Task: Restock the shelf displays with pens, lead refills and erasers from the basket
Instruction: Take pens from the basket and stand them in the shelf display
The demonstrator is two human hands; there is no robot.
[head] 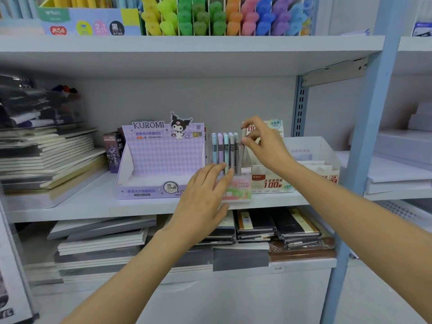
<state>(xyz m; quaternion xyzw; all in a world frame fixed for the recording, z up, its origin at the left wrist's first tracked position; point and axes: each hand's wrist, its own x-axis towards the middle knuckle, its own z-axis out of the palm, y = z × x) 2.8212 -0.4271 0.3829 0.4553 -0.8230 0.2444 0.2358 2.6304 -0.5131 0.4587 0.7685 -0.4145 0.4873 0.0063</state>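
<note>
- My right hand is pinching a greyish pen near its cap between thumb and fingertips, with the other fingers loosely curled. I am holding it almost upright at the right end of the row. Its lower end is dipping into the holder, but I cannot tell whether it is touching bottom.
- My left hand is lying flat, fingers straight and close together, pressing against the front of the clear pen holder and gripping nothing. I am judging that it is steadying the holder.
- Five pastel pens are standing upright side by side in that holder, just left of the one I am holding. The pen restock is looking partly done, with this pen going in as the sixth.
- The purple Kuromi box, just left of the holder, is showing nothing inside from here. I am reckoning its lead refills are not yet in.
- The white lead refill box is sitting just right of the holder, and my arm is hiding too much of it for me to judge how full it is.
- The basket and any erasers are not showing anywhere, so I cannot tell how much stock is waiting.
- Stacked notebooks are lying at the left of the shelf, and coloured highlighters are filling the display above.
</note>
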